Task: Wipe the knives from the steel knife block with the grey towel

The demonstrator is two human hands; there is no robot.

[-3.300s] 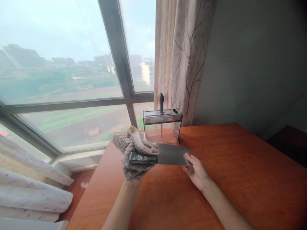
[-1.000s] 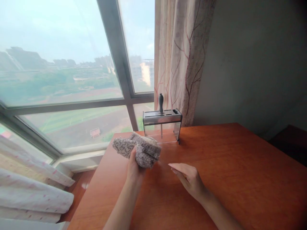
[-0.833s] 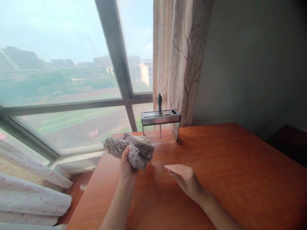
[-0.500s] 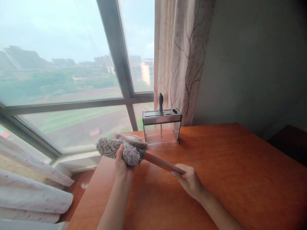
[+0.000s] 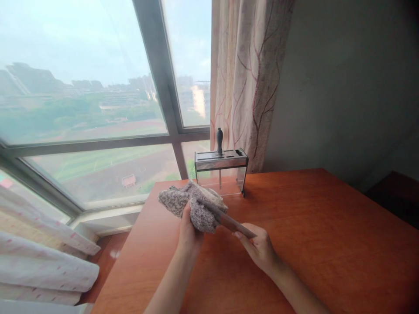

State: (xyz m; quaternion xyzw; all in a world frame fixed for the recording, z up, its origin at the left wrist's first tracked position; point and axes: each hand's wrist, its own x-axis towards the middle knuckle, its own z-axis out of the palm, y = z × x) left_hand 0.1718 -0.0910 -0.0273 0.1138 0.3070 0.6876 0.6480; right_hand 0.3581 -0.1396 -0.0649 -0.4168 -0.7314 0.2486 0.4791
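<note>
My right hand (image 5: pixel 262 248) is closed round the near end of a knife (image 5: pixel 234 223), whose handle is hidden in the fist. Its long, flat blade shows grey-brown and points up to the left. A fluffy, mottled grey cloth (image 5: pixel 204 216) is folded about the far part of the blade, so the tip is covered. My left hand (image 5: pixel 190 231) grips this cloth from below, thumb on top. Both hands are above the wooden table. Beyond them stands a clear-sided knife block (image 5: pixel 221 163) with a metal-look slotted top, and one dark-handled tool (image 5: pixel 219 140) upright in it.
The reddish-brown table (image 5: pixel 310 218) stretches to the right and towards me. Along its left side are a large window (image 5: pixel 81 139) and a pale curtain (image 5: pixel 49 261). Another curtain (image 5: pixel 252 78) with branch patterns hangs behind the block, beside a grey wall (image 5: pixel 343 87).
My left hand has slid the cloth to the right along the blade, closer to my right hand. Less bare blade shows. My right hand has barely moved.
</note>
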